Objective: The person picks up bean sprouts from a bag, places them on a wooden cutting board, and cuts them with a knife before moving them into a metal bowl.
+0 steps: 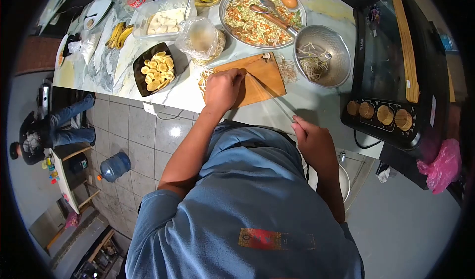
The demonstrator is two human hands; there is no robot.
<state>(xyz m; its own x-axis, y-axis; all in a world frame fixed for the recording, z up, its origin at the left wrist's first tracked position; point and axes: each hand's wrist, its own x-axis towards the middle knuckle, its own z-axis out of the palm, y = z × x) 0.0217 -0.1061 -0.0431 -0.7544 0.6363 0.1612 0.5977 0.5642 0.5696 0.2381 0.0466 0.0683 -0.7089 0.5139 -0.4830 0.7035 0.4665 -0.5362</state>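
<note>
My left hand (223, 88) rests knuckles-up on the left end of a wooden cutting board (267, 78), its fingers curled down; whatever lies under them is hidden. Pale shredded vegetable (204, 78) spills off the board's left edge beside that hand. My right hand (312, 139) is near the counter's front edge, closed around the handle of a long thin knife (271, 97). The blade slants up and left across the board toward my left hand.
Beyond the board are a metal colander (341, 46) of shreds, a big bowl of mixed slaw (232, 1) with an egg (289, 1), a black dish of banana slices (139, 71) and a plastic bag (200, 36). A black toaster oven (396, 66) stands right. Another person (37, 138) sits far left.
</note>
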